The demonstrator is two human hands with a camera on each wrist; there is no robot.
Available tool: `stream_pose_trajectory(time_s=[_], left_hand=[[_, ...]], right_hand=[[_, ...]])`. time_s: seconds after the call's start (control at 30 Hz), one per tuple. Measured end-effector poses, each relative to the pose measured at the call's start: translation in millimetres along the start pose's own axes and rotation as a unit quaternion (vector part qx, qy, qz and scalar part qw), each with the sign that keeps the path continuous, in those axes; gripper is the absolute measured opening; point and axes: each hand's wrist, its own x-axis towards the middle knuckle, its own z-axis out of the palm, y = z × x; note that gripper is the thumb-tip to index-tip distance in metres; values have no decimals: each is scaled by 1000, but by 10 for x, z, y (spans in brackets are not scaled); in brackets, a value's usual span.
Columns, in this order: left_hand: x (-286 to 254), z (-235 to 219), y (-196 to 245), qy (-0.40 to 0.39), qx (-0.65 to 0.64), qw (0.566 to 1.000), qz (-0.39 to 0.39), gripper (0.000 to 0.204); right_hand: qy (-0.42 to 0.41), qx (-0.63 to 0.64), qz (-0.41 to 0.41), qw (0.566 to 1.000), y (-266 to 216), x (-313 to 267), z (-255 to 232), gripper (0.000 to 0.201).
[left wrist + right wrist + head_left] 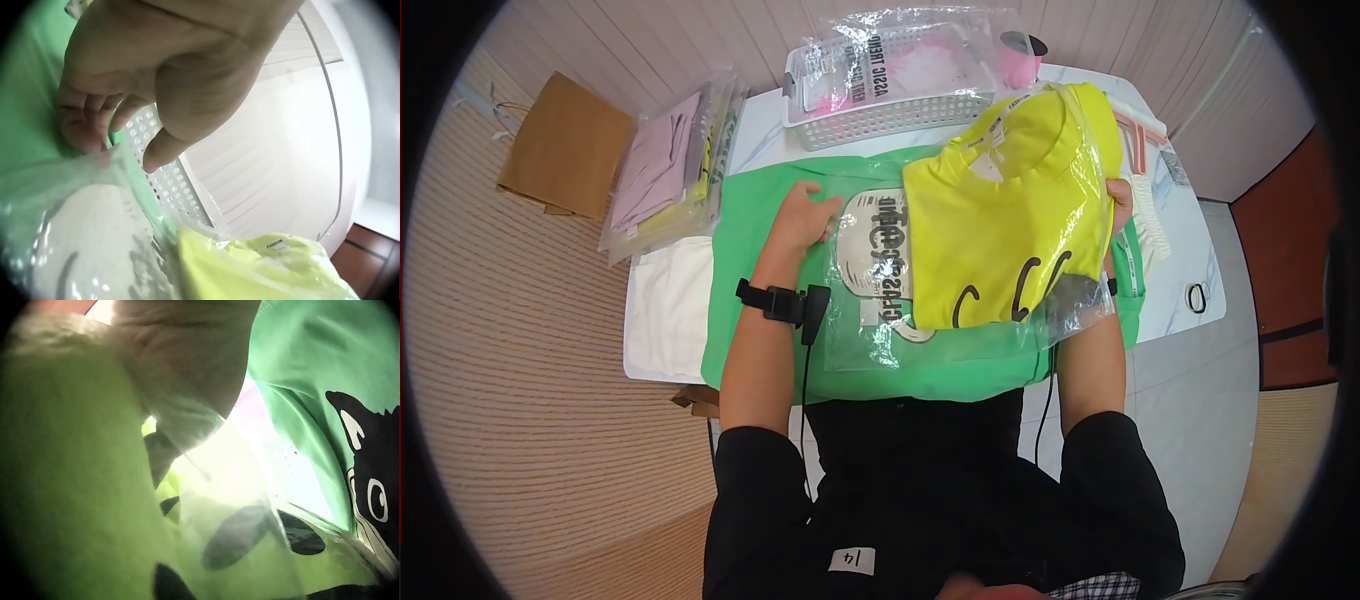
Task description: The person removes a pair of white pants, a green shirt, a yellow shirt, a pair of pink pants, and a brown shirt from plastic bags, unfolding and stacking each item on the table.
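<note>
A folded yellow T-shirt (pixel 990 220) with black curved lines sits toward the right end of a clear plastic bag (pixel 855 340) with dark lettering. My right hand (pixel 1119 203) grips the right side of the bag and shirt, most of its fingers hidden behind. In the right wrist view, the palm (pixel 187 356) shows above the bagged cloth. My left hand (pixel 805 217) is at the bag's left edge, fingertips touching it; the left wrist view shows its thumb (pixel 161 150) apart from the bent fingers (pixel 84 128). Under the bag lies a spread green garment (pixel 765 200) with a cartoon print.
Behind stands a white perforated basket (pixel 890 130) with pink items and a bag over it. Bagged folded clothes (pixel 665 175) and a brown paper bag (pixel 565 150) are at left. White cloth (pixel 670 320) lies front left. A black ring (pixel 1196 298) is on the table's right.
</note>
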Motion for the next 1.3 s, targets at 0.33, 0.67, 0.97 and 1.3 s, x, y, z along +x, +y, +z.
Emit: stream_pose_trajectory(time_s=[0.33, 0.67, 0.97, 1.3], left_hand=[[-65, -918, -199, 10, -227, 974, 4, 7], [-653, -2089, -108, 127, -200, 971, 43, 5], [-905, -2745, -55, 252, -191, 947, 52, 3], [-1230, -2534, 1135, 233, -181, 909, 293, 11]], right_hand=[[13, -17, -67, 998, -127, 33, -249, 66], [42, -22, -81, 996, -180, -1, -247, 58], [26, -10, -78, 997, -211, -18, -192, 58], [207, -195, 173, 943, 160, 126, 44, 39]])
